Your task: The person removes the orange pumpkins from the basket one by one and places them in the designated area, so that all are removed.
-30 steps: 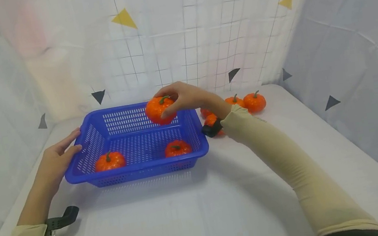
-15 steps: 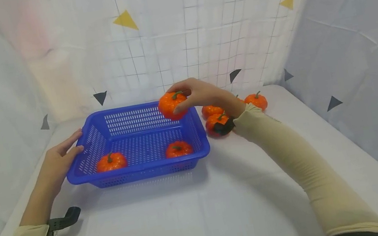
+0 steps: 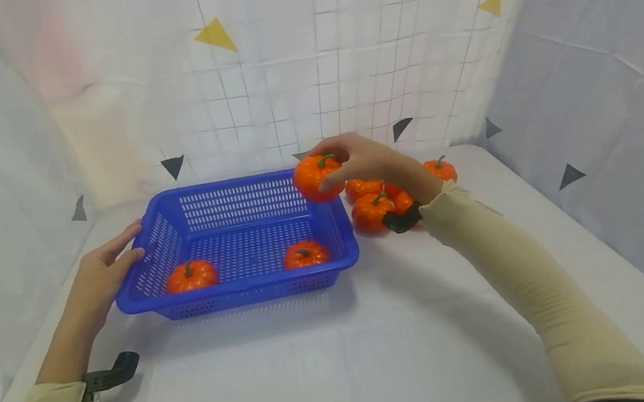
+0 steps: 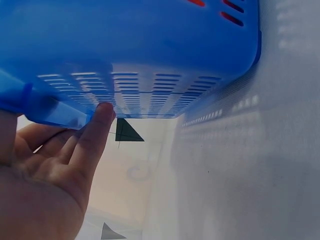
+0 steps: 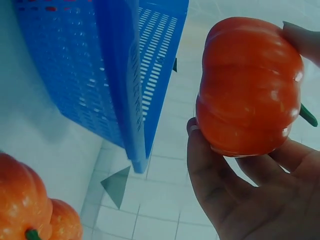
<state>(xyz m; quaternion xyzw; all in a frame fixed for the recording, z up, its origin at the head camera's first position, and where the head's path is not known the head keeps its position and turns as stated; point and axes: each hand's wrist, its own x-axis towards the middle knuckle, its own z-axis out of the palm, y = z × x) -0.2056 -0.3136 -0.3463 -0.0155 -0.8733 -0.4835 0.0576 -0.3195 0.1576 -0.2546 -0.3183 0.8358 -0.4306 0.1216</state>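
In the head view a blue plastic basket (image 3: 234, 285) stands on the table, one small orange pumpkin (image 3: 191, 276) at its front left inside and another pumpkin (image 3: 306, 253) at its front right. My left hand (image 3: 99, 277) holds the basket's left rim. The left wrist view has the fingers (image 4: 90, 140) of that hand under the rim, against the outer wall. Above the basket's right edge, my right hand (image 3: 362, 158) grips a pumpkin (image 3: 315, 177) by its sides, thumb opposite the fingers. The right wrist view shows this held pumpkin (image 5: 250, 90) close up, its green stem pointing right.
Right of the basket, several more pumpkins (image 3: 372, 213) sit grouped on the white table (image 3: 323, 369), partly behind my right wrist. A white gridded sheet (image 3: 287, 59) hangs behind the table, and a grey-white sheet (image 3: 612, 77) hangs along the right side.
My right hand has carried the held pumpkin rightward, from over the basket's back middle to its right edge. The left hand stays on the rim, and the two pumpkins inside lie as before.
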